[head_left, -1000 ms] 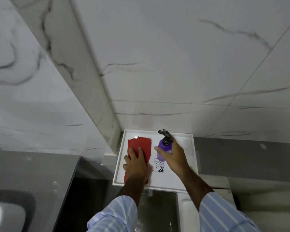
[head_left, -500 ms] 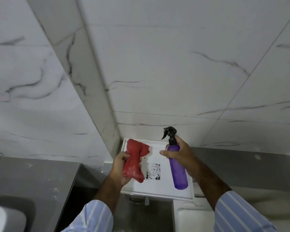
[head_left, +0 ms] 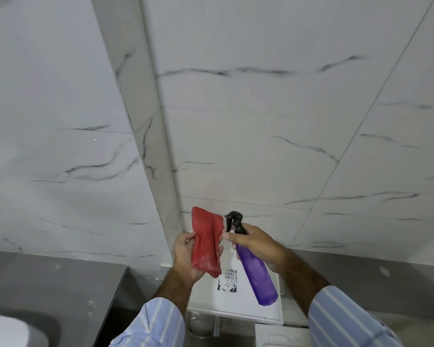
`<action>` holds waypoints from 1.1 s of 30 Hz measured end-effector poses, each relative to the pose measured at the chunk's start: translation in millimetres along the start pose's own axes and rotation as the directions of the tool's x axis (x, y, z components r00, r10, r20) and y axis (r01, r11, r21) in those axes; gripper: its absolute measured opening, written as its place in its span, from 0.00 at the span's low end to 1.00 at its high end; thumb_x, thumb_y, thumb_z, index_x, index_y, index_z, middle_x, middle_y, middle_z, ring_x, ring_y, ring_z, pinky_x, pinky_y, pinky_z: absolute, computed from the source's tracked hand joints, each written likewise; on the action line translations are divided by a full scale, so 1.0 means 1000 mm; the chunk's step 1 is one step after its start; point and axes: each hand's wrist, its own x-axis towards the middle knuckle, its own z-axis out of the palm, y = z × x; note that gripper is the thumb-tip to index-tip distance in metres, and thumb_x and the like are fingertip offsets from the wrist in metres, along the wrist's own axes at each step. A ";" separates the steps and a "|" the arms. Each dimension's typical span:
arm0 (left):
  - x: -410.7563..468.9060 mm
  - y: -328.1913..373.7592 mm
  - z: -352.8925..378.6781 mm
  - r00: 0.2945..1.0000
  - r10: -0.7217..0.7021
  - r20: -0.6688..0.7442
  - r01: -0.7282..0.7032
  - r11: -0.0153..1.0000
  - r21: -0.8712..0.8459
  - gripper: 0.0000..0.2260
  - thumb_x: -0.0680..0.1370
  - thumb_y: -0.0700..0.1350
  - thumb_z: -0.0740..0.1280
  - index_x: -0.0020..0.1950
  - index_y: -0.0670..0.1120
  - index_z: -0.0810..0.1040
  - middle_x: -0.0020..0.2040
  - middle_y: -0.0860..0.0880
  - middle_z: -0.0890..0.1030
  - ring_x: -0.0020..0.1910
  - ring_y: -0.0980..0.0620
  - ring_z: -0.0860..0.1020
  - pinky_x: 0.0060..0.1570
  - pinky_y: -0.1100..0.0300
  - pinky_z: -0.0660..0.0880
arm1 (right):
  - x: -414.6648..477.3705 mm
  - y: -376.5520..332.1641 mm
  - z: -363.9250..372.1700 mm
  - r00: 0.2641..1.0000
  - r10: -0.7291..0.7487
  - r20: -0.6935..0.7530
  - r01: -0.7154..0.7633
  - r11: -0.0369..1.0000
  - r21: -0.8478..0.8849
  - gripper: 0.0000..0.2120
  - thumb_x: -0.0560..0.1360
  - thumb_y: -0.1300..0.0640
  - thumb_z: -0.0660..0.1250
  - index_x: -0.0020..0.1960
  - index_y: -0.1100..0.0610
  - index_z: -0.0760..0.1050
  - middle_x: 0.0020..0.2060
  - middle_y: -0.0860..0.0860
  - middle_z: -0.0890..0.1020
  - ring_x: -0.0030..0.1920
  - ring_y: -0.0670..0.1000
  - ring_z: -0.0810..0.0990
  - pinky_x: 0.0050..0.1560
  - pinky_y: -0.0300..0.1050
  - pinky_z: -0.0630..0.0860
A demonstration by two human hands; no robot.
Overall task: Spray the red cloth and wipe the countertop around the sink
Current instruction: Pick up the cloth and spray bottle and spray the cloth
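Red cloth (head_left: 207,242) held upright in left hand (head_left: 186,257), draped over palm, thumb and fingers closed on lower half, upper edge standing free above grip. Purple spray bottle (head_left: 257,275) clamped in right hand (head_left: 258,246), index finger lying at trigger of black nozzle head (head_left: 233,221). Bottle long axis tilted, base down and right toward sleeve, nozzle up and left. Nozzle tip positioned just beside upper right edge of cloth, nearly touching, aimed left at fabric face. Both items raised clear of white tray (head_left: 251,314) below. Judged as spraying step, wiping not yet started. Cloth lay directly left of nozzle, so next action judged to require trigger squeeze only, no repositioning. Grey countertop (head_left: 60,284) located lower left, on left-hand side, nearer cloth than bottle, sink itself not clearly identified
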 end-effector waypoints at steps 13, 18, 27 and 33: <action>-0.005 -0.005 -0.004 0.998 0.048 -0.030 -0.047 0.999 0.019 0.22 0.81 0.50 0.56 0.60 0.36 0.80 0.45 0.36 0.87 0.39 0.39 0.86 0.46 0.51 0.79 | 0.003 -0.007 0.021 0.966 0.195 -0.169 -0.233 0.940 -0.249 0.14 0.65 0.50 0.84 0.41 0.57 0.85 0.31 0.48 0.85 0.22 0.45 0.79 0.27 0.37 0.76; -0.008 -0.006 -0.005 0.998 0.040 -0.039 -0.039 0.999 0.017 0.21 0.80 0.50 0.56 0.59 0.36 0.80 0.46 0.35 0.85 0.39 0.39 0.84 0.45 0.51 0.79 | 0.005 -0.010 0.023 0.963 0.176 -0.202 -0.230 0.930 -0.285 0.17 0.63 0.53 0.85 0.46 0.59 0.85 0.39 0.54 0.86 0.31 0.51 0.81 0.30 0.41 0.79; -0.011 -0.004 -0.007 0.999 0.030 -0.028 -0.030 0.999 0.013 0.24 0.80 0.50 0.56 0.63 0.34 0.80 0.48 0.34 0.86 0.44 0.38 0.85 0.47 0.51 0.79 | 0.005 -0.015 0.026 0.958 0.218 -0.189 -0.274 0.894 -0.356 0.18 0.63 0.54 0.86 0.48 0.59 0.85 0.43 0.54 0.88 0.37 0.52 0.83 0.35 0.44 0.81; -0.014 -0.002 -0.008 0.999 0.038 -0.030 -0.037 0.999 0.008 0.25 0.79 0.50 0.57 0.64 0.33 0.79 0.49 0.33 0.86 0.45 0.38 0.85 0.51 0.49 0.79 | 0.003 -0.015 0.026 0.959 0.237 -0.154 -0.278 0.888 -0.366 0.21 0.59 0.52 0.87 0.49 0.56 0.86 0.47 0.54 0.89 0.44 0.53 0.87 0.41 0.46 0.84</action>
